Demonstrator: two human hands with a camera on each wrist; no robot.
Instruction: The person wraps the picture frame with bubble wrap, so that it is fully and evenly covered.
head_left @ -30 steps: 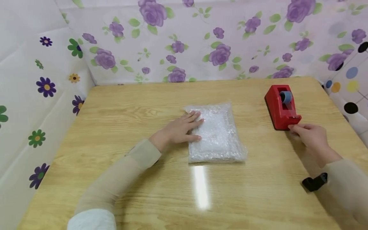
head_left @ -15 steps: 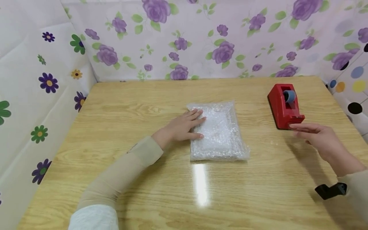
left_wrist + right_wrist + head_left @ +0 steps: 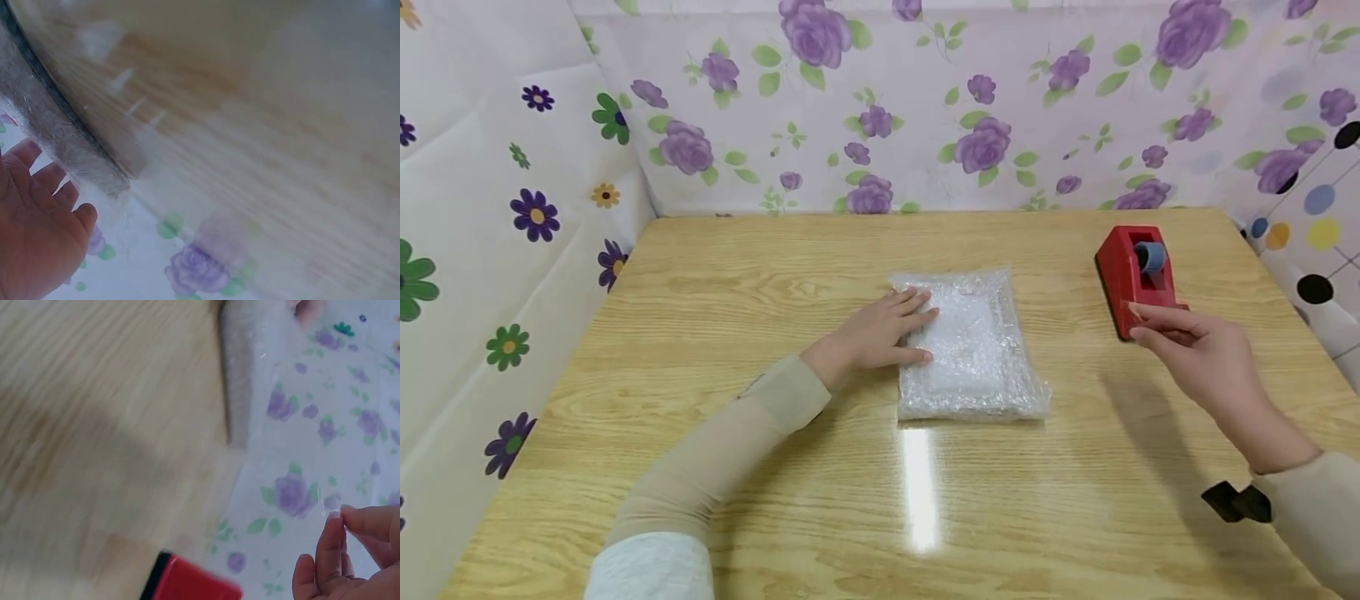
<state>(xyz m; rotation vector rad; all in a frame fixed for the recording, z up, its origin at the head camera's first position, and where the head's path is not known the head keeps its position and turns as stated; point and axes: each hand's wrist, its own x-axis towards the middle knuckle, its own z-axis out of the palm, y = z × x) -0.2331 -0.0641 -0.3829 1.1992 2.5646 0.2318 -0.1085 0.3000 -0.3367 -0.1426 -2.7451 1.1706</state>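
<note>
A flat packet in bubble wrap [image 3: 966, 358] lies mid-table. My left hand [image 3: 880, 333] rests on its left side, fingers spread and straight. In the left wrist view the fingers of the left hand [image 3: 47, 219] show against the packet's edge [image 3: 56, 119]. My right hand [image 3: 1210, 358], raised over the table, pinches a short clear piece of tape [image 3: 321, 499] between thumb and forefinger. Just behind that hand stands a red tape dispenser [image 3: 1116, 279] with a blue-cored roll, its front end partly covered by the fingers.
The wooden table [image 3: 760, 275] meets a wall covering with purple flowers [image 3: 985, 146] at the back. Another flowered sheet [image 3: 460, 192] hangs on the left, a dotted one [image 3: 1318, 200] on the right. A black strap piece [image 3: 1236, 502] sticks out from the right sleeve.
My right hand has drawn away from the dispenser's front, then lifted and swung left with the tape piece in its fingertips. The left hand stays on the packet.
</note>
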